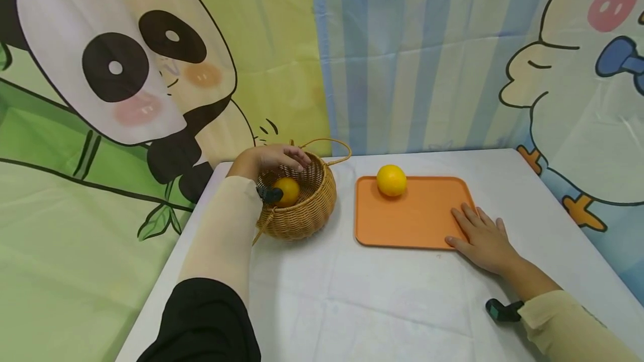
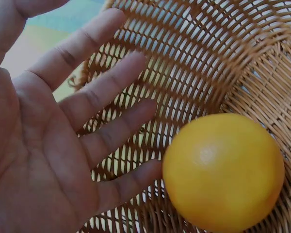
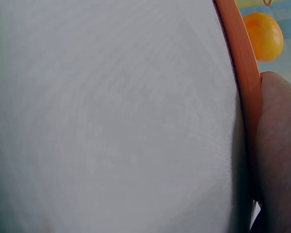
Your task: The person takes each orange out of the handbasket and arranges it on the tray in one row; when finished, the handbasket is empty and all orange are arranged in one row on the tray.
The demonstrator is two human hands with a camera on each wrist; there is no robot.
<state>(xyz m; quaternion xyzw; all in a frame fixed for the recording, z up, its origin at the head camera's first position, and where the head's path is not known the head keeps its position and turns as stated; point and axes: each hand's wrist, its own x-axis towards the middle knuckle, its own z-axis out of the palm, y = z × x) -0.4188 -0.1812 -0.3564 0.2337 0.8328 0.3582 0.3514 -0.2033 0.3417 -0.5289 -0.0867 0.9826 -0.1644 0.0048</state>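
My left hand [image 1: 274, 161] hovers over the mouth of a wicker basket [image 1: 307, 219], its fingers spread and holding nothing. Inside the basket lies an orange [image 1: 288, 191]; the left wrist view shows this orange [image 2: 224, 172] close beside the little fingertip, and contact there is hard to tell. An orange plastic tray [image 1: 417, 217] lies to the right of the basket, with another orange [image 1: 391, 180] near its far left corner. Across the tray's right edge rests my right hand [image 1: 485, 242], fingers straight. In the right wrist view, part of that hand [image 3: 281, 145] lies along the tray rim [image 3: 245, 73].
A white cloth covers the table [image 1: 362, 306]. The basket's thin loop handle [image 1: 334, 141] sticks up at its far side. Behind the table hangs a printed curtain [image 1: 417, 55] with a panda and a white bird.
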